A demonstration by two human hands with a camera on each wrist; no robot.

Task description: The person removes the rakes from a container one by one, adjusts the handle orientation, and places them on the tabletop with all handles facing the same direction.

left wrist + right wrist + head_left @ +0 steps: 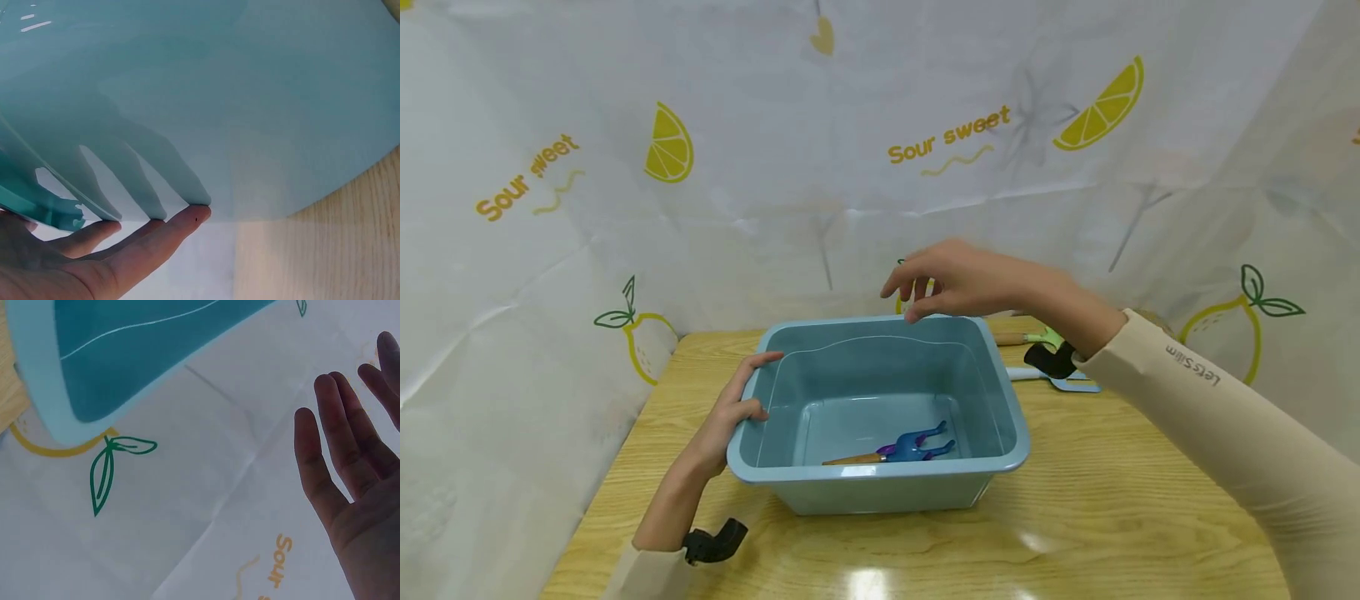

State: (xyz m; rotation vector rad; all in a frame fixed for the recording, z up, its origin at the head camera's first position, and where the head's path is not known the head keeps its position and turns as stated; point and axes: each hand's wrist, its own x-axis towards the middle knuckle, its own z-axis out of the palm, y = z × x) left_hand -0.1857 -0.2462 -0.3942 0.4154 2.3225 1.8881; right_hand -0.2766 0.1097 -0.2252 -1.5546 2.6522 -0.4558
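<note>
A light blue plastic basin stands on the table. My left hand holds its left rim, thumb over the edge; in the left wrist view the fingers press against the outer wall. Inside, near the front wall, lies a blue pronged tool with purple parts and a wooden handle; its exact kind is unclear. Above the basin's back rim hovers my right hand, slightly blurred, with nothing in it. In the right wrist view the right hand's fingers are loosely extended, apart from the basin.
Behind the basin at right lie a green tool with a wooden handle and a pale blue slotted tool, both partly hidden. A white lemon-print sheet hangs behind the wood-grain table.
</note>
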